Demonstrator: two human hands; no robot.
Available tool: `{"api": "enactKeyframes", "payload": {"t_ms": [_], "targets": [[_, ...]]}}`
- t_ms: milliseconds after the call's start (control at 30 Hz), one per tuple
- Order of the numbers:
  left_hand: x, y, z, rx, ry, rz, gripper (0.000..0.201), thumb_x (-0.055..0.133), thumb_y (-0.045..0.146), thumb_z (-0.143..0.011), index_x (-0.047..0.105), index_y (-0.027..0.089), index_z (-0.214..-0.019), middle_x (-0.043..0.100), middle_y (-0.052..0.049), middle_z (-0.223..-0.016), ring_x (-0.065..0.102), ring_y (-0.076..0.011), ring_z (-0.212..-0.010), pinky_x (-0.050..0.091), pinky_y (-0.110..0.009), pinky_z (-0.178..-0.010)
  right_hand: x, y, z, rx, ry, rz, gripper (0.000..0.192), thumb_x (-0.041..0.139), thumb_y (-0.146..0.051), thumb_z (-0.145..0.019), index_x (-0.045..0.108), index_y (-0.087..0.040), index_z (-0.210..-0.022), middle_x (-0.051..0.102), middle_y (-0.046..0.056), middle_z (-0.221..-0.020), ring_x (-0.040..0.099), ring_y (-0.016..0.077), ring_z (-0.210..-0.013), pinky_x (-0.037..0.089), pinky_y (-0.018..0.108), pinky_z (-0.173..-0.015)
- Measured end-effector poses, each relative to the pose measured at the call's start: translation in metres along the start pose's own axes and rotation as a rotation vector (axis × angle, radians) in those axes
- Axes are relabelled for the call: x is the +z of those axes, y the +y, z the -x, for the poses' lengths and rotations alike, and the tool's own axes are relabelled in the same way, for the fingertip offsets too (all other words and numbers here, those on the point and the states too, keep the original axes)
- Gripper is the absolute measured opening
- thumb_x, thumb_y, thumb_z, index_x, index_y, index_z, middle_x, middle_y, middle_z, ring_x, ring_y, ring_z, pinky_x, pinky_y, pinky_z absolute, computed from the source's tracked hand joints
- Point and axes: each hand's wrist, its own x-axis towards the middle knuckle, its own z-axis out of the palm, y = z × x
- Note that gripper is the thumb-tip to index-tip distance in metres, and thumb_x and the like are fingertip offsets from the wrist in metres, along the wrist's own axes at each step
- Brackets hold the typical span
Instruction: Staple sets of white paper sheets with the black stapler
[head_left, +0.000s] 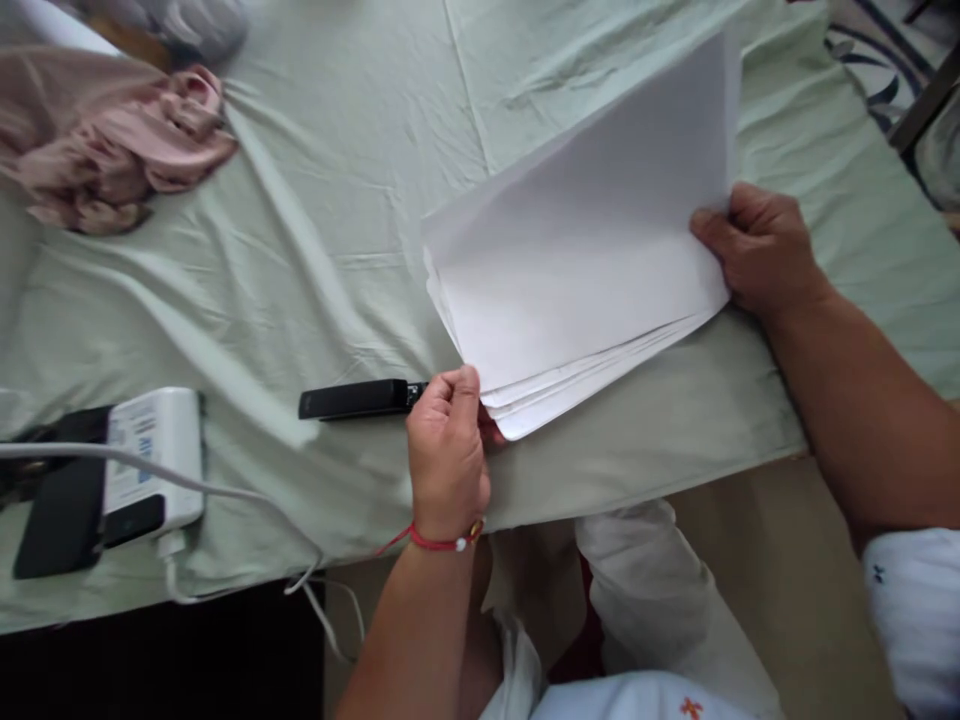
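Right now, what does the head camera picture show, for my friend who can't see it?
Two hands hold a stack of white paper over a pale green sheet: the left hand at its near corner, the right hand at its right edge. A black stapler lies beside the left hand.

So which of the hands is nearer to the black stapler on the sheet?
Left. The left hand is right at the black stapler, at its right end, while also pinching the paper stack. The right hand grips the stack's far edge, well away.
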Motion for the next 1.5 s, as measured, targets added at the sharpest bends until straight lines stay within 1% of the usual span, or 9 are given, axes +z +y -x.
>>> {"api": "enactKeyframes", "payload": {"t_ms": [100, 267, 367, 533, 667, 900, 1267, 1367, 1500], "targets": [[0.001, 0.005, 0.005, -0.065, -0.085, -0.022, 0.051, 0.106, 0.042, -0.064, 0.069, 0.018, -0.091, 0.06, 0.006, -0.065, 0.048, -0.0086, -0.05, 0.038, -0.019, -0.042, 0.002, 0.0, -0.001, -0.035, 0.021, -0.029, 0.016, 0.073, -0.002, -0.1, 0.079, -0.015, -0.093, 0.075, -0.005, -0.086, 0.07, 0.0088, -0.087, 0.059, 0.027, -0.092], [0.006, 0.004, 0.004, -0.058, 0.034, 0.012, 0.045, 0.102, 0.034, -0.064, 0.059, 0.019, -0.069, 0.04, 0.011, -0.053, 0.031, -0.0035, -0.044, 0.021, -0.016, -0.036, 0.003, 0.003, -0.003, -0.027, 0.049, -0.076, 0.007, 0.079, -0.01, -0.1, 0.081, -0.016, -0.101, 0.079, -0.003, -0.094, 0.072, 0.0115, -0.092, 0.058, 0.029, -0.091], [0.005, 0.003, 0.004, -0.05, 0.014, -0.015, 0.047, 0.102, 0.04, -0.065, 0.06, 0.018, -0.066, 0.043, 0.009, -0.054, 0.034, -0.0039, -0.042, 0.02, -0.017, -0.036, 0.002, 0.006, -0.004, -0.058, 0.03, -0.121, 0.005, 0.083, -0.015, -0.098, 0.081, -0.017, -0.103, 0.081, -0.002, -0.096, 0.072, 0.0121, -0.09, 0.06, 0.029, -0.09], [-0.002, 0.002, 0.007, -0.06, -0.04, -0.098, 0.051, 0.097, 0.052, -0.076, 0.059, 0.019, -0.067, 0.049, 0.006, -0.052, 0.042, -0.0063, -0.04, 0.026, -0.018, -0.037, 0.003, 0.007, -0.003, -0.052, -0.008, -0.115, 0.007, 0.084, -0.024, -0.098, 0.079, -0.021, -0.102, 0.082, -0.002, -0.098, 0.074, 0.0143, -0.093, 0.064, 0.031, -0.092], [-0.001, 0.0, 0.006, -0.04, -0.002, -0.076, 0.053, 0.098, 0.061, -0.072, 0.068, 0.018, -0.081, 0.063, 0.001, -0.067, 0.055, -0.0109, -0.055, 0.037, -0.018, -0.042, 0.004, 0.006, -0.004, -0.033, -0.003, -0.121, 0.003, 0.081, -0.02, -0.1, 0.079, -0.021, -0.102, 0.081, -0.003, -0.096, 0.073, 0.0125, -0.089, 0.064, 0.03, -0.095], [0.007, -0.004, 0.0, -0.025, 0.095, -0.048, 0.046, 0.099, 0.044, -0.059, 0.068, 0.018, -0.082, 0.062, 0.005, -0.068, 0.051, -0.0088, -0.059, 0.039, -0.019, -0.05, 0.004, 0.008, -0.007, -0.026, 0.014, -0.177, 0.005, 0.083, -0.02, -0.099, 0.078, -0.021, -0.101, 0.083, -0.002, -0.097, 0.074, 0.0124, -0.088, 0.063, 0.03, -0.096], [0.011, -0.003, -0.003, -0.047, 0.084, -0.015, 0.037, 0.092, 0.036, -0.064, 0.069, 0.02, -0.086, 0.07, 0.004, -0.075, 0.063, -0.012, -0.068, 0.047, -0.02, -0.058, 0.005, 0.007, -0.007, -0.021, 0.018, -0.182, 0.012, 0.073, -0.009, -0.101, 0.077, -0.021, -0.1, 0.083, -0.003, -0.097, 0.073, 0.0109, -0.085, 0.062, 0.029, -0.095], [0.01, -0.003, -0.003, -0.048, 0.086, -0.016, 0.041, 0.093, 0.038, -0.061, 0.069, 0.02, -0.087, 0.07, 0.004, -0.075, 0.064, -0.0121, -0.067, 0.048, -0.02, -0.057, 0.002, 0.014, -0.01, -0.067, -0.006, -0.182, 0.006, 0.083, -0.022, -0.098, 0.078, -0.021, -0.102, 0.084, -0.002, -0.099, 0.073, 0.0124, -0.085, 0.063, 0.032, -0.095], [0.01, -0.003, -0.004, -0.042, 0.095, -0.015, 0.045, 0.095, 0.041, -0.059, 0.068, 0.02, -0.088, 0.071, 0.003, -0.074, 0.063, -0.0121, -0.066, 0.049, -0.02, -0.055, -0.002, 0.025, -0.016, -0.166, -0.039, -0.19, 0.038, 0.097, -0.052, -0.085, 0.079, -0.023, -0.102, 0.084, 0.001, -0.099, 0.074, 0.0177, -0.087, 0.065, 0.04, -0.093]]}}
